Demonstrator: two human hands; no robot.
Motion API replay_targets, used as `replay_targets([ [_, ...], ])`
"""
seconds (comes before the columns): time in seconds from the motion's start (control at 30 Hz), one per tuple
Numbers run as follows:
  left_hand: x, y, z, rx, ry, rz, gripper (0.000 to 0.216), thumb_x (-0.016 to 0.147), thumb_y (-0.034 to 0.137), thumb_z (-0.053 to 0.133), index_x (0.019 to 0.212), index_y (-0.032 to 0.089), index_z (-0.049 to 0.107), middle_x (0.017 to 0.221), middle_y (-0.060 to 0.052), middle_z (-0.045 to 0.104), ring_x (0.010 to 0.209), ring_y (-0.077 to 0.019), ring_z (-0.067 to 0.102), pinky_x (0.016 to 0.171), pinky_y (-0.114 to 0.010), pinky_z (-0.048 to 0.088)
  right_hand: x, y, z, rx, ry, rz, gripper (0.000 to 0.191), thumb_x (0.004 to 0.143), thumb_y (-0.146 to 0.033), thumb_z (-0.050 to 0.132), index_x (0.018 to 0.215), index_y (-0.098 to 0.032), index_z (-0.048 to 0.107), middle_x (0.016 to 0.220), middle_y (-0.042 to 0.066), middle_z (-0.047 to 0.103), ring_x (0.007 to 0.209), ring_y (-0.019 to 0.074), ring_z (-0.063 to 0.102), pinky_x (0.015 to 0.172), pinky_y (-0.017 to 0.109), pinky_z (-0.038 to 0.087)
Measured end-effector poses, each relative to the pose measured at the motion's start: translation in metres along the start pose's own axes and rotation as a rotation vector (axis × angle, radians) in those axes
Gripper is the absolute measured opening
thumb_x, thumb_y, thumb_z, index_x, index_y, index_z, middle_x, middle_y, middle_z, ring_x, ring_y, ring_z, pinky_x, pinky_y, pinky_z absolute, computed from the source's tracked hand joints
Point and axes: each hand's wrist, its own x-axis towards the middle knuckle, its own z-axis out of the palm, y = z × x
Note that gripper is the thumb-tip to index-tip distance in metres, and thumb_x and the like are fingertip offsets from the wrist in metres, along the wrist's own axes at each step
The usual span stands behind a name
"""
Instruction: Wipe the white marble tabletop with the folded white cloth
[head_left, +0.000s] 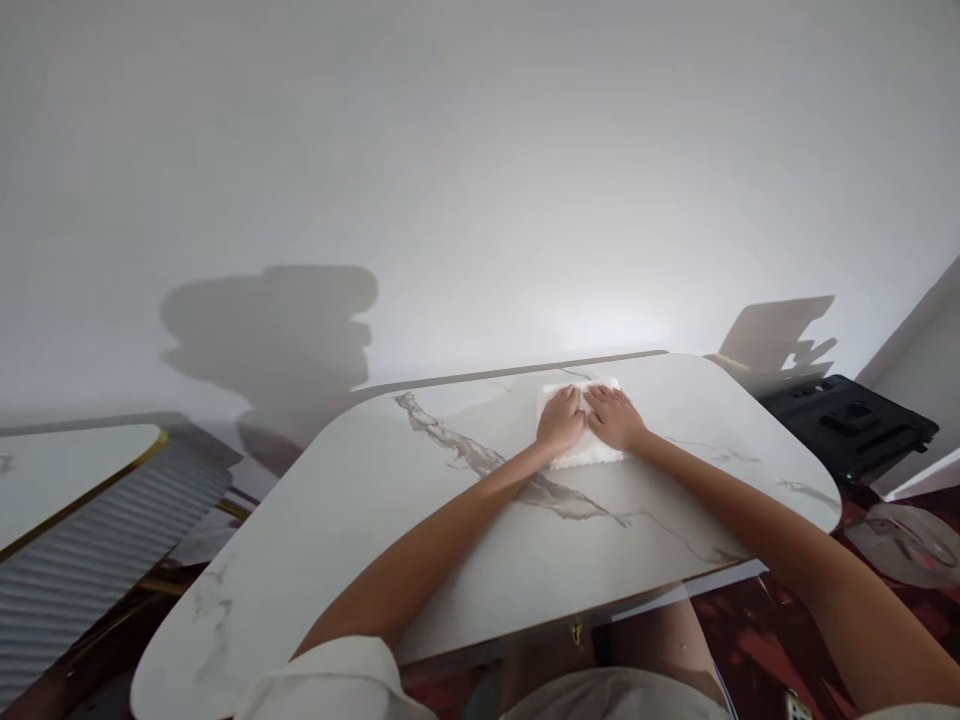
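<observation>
We find the white cloth (pixel 583 456) lying flat on the far half of the marble-patterned table (pixel 360 520), slightly right of its centre line and near the far edge. The left hand (pixel 561 420) and the right hand (pixel 616 418) rest side by side on top of it, palms down and fingers extended. Their inner sides touch or nearly touch. Both hands are flat and unclenched, and neither curls around the cloth or pinches an edge. We judge the main risk to be slip. The table top looks smooth and polished, so a flat palm load with any forward component could move the whole cloth instead of holding it. A push away from the body could carry the cloth over the nearby far edge toward the wall (pixel 480 150). Uneven pressure between the two hands could rotate the cloth or bunch it into a ridge between the palms. Both arms are extended well forward, which in our judgement reduces fine control at the fingertips. We see no container on the table. A black case (pixel 851 425) sits to the right, beyond the table corner and below its level. It appears closed, and its contents are not visible. A clear plastic item (pixel 907 540) lies nearer, at lower right, and we cannot tell whether it holds anything. A second table (pixel 67 475) with a gold rim stands well apart at left.
</observation>
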Motion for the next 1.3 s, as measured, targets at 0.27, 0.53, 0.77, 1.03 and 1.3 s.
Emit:
replay_targets([
  [0.27, 0.06, -0.058, -0.001, 0.075, 0.068, -0.007, 0.051, 0.089, 0.016, 0.031, 0.138, 0.006, 0.041, 0.15, -0.015, 0.037, 0.141, -0.0212, 0.03, 0.117, -0.034, 0.02, 0.079, 0.005, 0.022, 0.053, 0.047, -0.033, 0.037, 0.092, -0.018, 0.038, 0.123, -0.012, 0.055, 0.136, 0.013, 0.053, 0.129, 0.0235, 0.041, 0.105, 0.039, 0.031],
  [0.53, 0.112, -0.031, 0.018, 0.114, 0.044, 0.052, 0.044, 0.09, 0.014, 0.031, 0.132, 0.007, 0.045, 0.146, -0.016, 0.042, 0.137, -0.0214, 0.035, 0.114, -0.034, 0.025, 0.095, 0.06, 0.02, 0.039, 0.05, 0.024, 0.042, 0.092, -0.021, 0.039, 0.131, -0.013, 0.053, 0.14, 0.014, 0.05, 0.132, 0.026, 0.04, 0.107, 0.044, 0.031],
  [0.77, 0.108, 0.009, 0.034, 0.091, 0.044, 0.137, 0.048, 0.092, 0.016, 0.031, 0.138, 0.006, 0.039, 0.15, -0.015, 0.036, 0.14, -0.0235, 0.031, 0.115, -0.036, 0.023, 0.058, 0.081, 0.009, -0.047, 0.058, 0.149, 0.048, 0.092, -0.021, 0.034, 0.138, -0.009, 0.047, 0.145, 0.014, 0.044, 0.136, 0.0263, 0.035, 0.11, 0.044, 0.028],
  [1.03, 0.015, 0.025, 0.025, 0.053, 0.03, 0.206, 0.051, 0.09, 0.017, 0.032, 0.139, 0.006, 0.038, 0.151, -0.016, 0.035, 0.141, -0.0252, 0.029, 0.116, -0.039, 0.023, -0.023, 0.024, -0.002, -0.098, 0.04, 0.169, 0.05, 0.094, -0.023, 0.032, 0.139, -0.006, 0.044, 0.147, 0.016, 0.041, 0.138, 0.0283, 0.033, 0.111, 0.045, 0.027],
  [1.3, -0.116, 0.047, 0.008, -0.138, -0.116, 0.014, 0.068, 0.077, 0.017, 0.043, 0.145, 0.013, 0.035, 0.155, -0.009, 0.028, 0.144, -0.0253, 0.021, 0.118, -0.042, 0.02, -0.132, -0.041, -0.014, -0.088, 0.124, -0.052, 0.051, 0.093, -0.024, 0.035, 0.14, -0.008, 0.044, 0.146, 0.017, 0.043, 0.137, 0.029, 0.035, 0.111, 0.049, 0.03],
])
